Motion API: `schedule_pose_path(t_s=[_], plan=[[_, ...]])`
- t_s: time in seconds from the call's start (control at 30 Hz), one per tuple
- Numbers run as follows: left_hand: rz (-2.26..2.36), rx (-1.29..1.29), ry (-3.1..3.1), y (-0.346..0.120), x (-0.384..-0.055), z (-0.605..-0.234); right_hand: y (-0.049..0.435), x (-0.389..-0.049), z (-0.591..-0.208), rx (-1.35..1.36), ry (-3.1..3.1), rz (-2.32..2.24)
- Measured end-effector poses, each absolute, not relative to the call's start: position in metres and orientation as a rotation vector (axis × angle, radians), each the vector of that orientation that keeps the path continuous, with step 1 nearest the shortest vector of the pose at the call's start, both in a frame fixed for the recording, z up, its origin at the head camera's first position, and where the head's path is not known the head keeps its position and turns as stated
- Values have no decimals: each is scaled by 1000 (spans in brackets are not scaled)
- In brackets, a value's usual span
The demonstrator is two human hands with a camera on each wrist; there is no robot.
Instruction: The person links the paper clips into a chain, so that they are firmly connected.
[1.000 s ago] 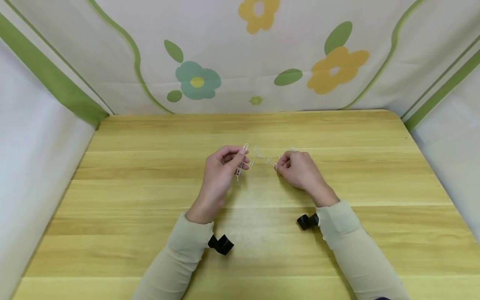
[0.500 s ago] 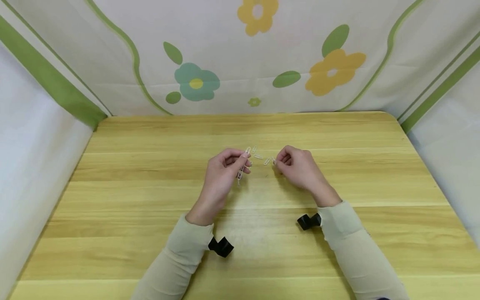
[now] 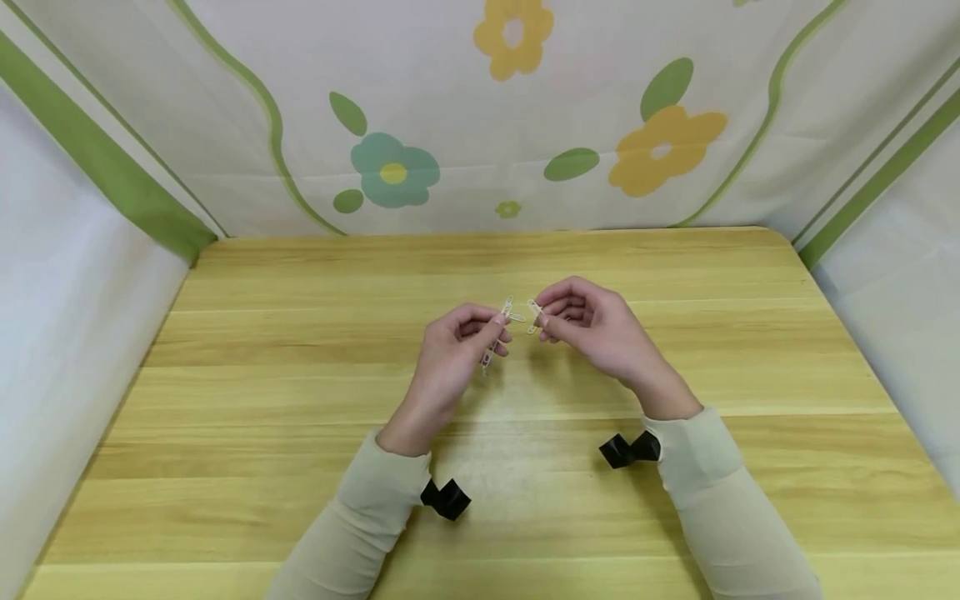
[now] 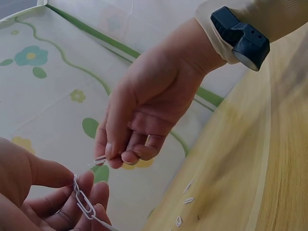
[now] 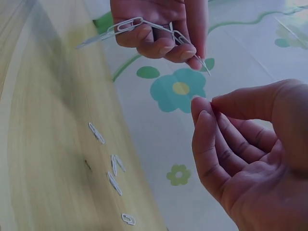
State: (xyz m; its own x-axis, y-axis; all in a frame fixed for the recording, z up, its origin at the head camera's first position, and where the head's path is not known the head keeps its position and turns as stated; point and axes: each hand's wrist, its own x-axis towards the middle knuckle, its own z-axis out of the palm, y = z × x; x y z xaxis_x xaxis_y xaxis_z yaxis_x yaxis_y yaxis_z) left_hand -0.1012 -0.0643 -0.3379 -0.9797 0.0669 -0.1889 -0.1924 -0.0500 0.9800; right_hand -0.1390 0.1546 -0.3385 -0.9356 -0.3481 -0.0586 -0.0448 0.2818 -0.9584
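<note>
The table (image 3: 225,467) looks like smooth, faintly glossy wood; clips (image 5: 140,20) above it, smooth wire; cloth (image 3: 457,108) behind it, matt.

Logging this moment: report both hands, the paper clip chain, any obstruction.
Left hand pinches paper clip chain. Right hand pinches separate clip, apart from chain. Loose clips on table below. No obstruction visible between hands.

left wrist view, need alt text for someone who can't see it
A left hand at lower left pinches a chain of linked white paper clips, while a right hand above it pinches a separate clip, apart from the chain. Loose clips lie on a wooden table at lower right, and a flower-printed cloth hangs behind.
</note>
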Motion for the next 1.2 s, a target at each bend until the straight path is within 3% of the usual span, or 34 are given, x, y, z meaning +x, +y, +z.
schedule_pose_path(t_s=[1.2], plan=[[2103, -72, 1866, -63, -103, -343, 143, -135, -344, -476, 2362, -1749]])
